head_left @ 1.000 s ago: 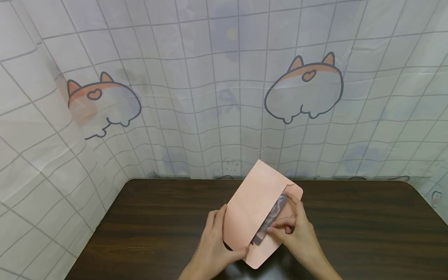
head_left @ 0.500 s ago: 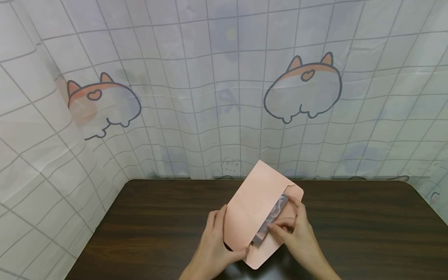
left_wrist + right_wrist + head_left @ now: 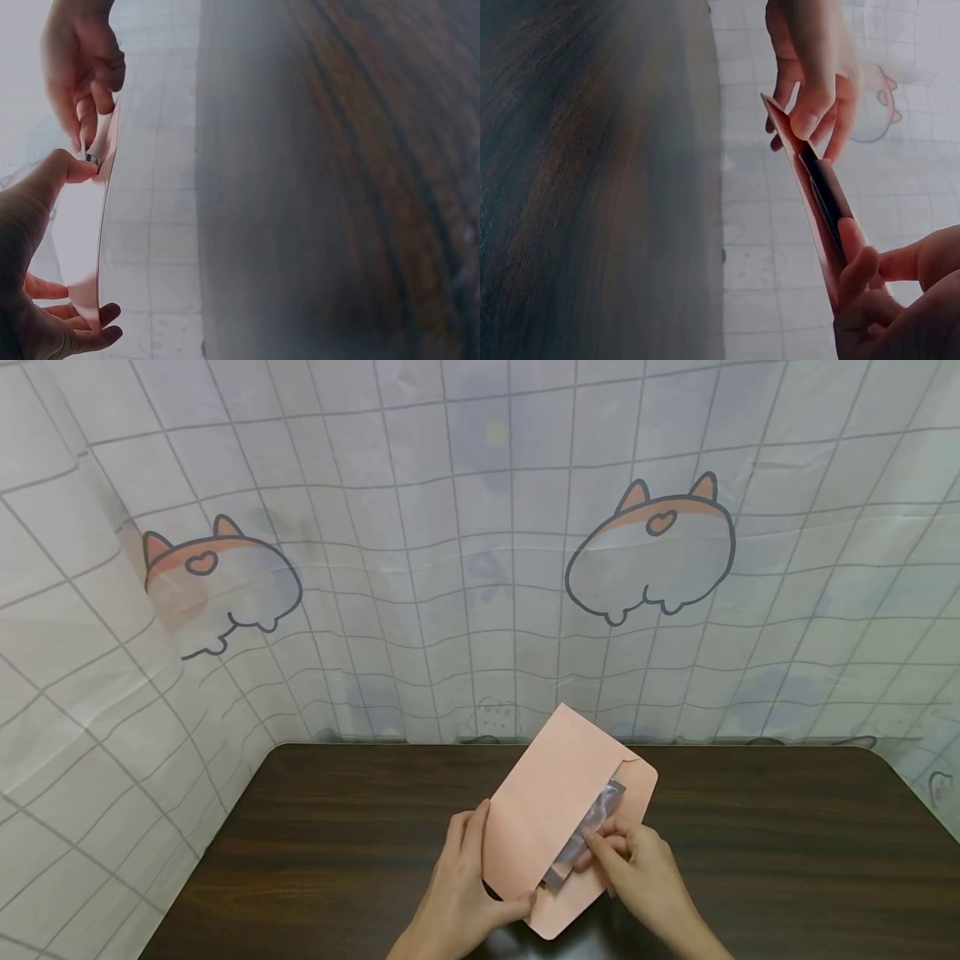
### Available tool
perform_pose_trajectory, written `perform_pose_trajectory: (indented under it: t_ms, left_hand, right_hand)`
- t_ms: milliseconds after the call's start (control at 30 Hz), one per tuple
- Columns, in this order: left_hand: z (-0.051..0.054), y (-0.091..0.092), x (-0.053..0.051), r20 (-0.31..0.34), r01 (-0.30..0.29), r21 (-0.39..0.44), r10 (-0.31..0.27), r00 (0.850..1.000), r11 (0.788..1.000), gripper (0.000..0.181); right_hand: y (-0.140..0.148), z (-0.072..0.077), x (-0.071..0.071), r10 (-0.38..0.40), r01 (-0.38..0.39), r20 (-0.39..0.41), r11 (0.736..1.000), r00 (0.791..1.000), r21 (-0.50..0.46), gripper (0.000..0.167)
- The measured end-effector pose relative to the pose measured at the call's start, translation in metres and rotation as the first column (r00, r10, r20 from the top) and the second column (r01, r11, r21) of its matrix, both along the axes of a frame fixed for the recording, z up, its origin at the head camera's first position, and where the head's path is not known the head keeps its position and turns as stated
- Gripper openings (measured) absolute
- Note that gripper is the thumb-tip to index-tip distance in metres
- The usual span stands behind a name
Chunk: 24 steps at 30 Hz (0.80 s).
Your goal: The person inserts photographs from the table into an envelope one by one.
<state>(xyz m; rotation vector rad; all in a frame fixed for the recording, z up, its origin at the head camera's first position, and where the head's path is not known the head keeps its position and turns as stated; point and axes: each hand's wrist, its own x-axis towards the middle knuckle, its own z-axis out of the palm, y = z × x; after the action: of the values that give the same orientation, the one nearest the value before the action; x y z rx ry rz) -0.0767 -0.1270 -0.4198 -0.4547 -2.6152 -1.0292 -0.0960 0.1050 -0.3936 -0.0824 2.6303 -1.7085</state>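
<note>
A pale pink envelope point(image 3: 536, 814) is held tilted above the table, its flap unfolded toward the lower right. My left hand point(image 3: 461, 881) grips it by the lower left edge, thumb in front near the opening, fingers behind. Out of the opening sticks a shiny grey, flat strip-like thing point(image 3: 597, 810); the rest of it is hidden inside. With thumb and fingertips my right hand point(image 3: 648, 864) pinches it near its middle. In the right wrist view, the envelope point(image 3: 810, 202) appears edge-on with the dark strip point(image 3: 826, 187) between its layers.
A dark wood-grain table point(image 3: 315, 843) lies below the hands. Behind it hangs a white gridded curtain point(image 3: 427, 610) printed with cartoon animals, and it continues along the left side.
My right index finger has come down from the strip's upper end toward its middle, closing in on the thumb. The envelope has shifted slightly right; the left hand still grips it.
</note>
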Motion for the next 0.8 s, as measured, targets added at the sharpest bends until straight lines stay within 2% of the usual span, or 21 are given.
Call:
perform_pose_trajectory:
  t_ms: [267,433,600,800]
  left_hand:
    - [-0.0007,0.004,0.0015,-0.008,0.017,0.011,-0.017,1.0,1.0,0.11]
    - [0.0002,0.0048,0.0014,-0.016,0.018,0.016,-0.017,1.0,1.0,0.111]
    - [0.0011,0.0057,0.0008,-0.005,0.017,0.012,-0.017,1.0,1.0,0.11]
    - [0.0007,0.0055,0.0028,-0.003,0.036,0.013,-0.036,0.999,0.999,0.11]
  right_hand:
    - [-0.002,0.0001,-0.0012,-0.035,0.044,0.052,0.981,0.998,-0.187,0.014]
    - [-0.0042,0.0007,-0.0016,-0.068,0.091,0.097,0.962,0.993,-0.259,0.012]
    - [-0.003,0.0045,-0.0011,-0.108,0.129,0.091,0.955,0.99,-0.267,0.011]
    - [-0.0018,0.0051,0.0004,-0.072,0.092,0.091,0.964,0.993,-0.25,0.01]
